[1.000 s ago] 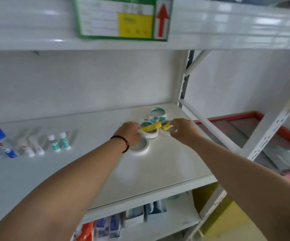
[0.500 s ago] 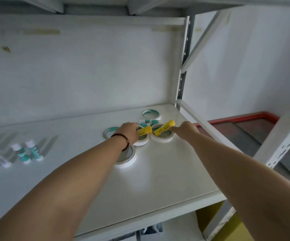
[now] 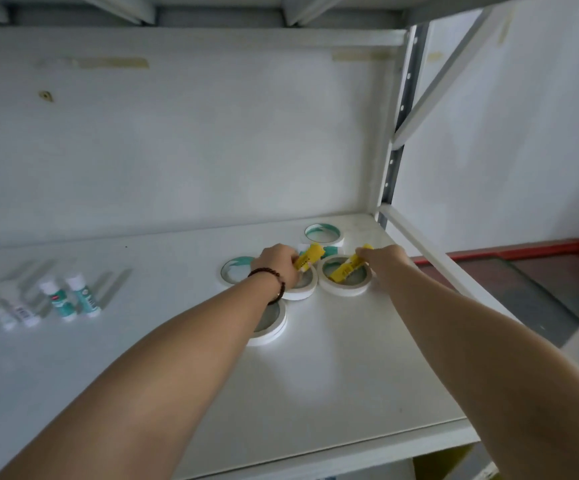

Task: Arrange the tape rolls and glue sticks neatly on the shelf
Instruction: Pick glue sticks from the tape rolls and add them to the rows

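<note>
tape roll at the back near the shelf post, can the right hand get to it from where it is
Probably yes: the back tape roll lies uncovered just beyond the right hand, nothing between them, though that hand holds a yellow glue stick.

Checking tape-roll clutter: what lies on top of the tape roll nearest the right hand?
A yellow glue stick lies across the tape roll, held by the right hand. Its far end is covered by the fingers.

Bare forearms, with a dark beaded bracelet point(image 3: 270, 282) on the left wrist.

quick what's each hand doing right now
Left hand: holding a yellow stick.
Right hand: holding another yellow stick over a tape roll.
</note>
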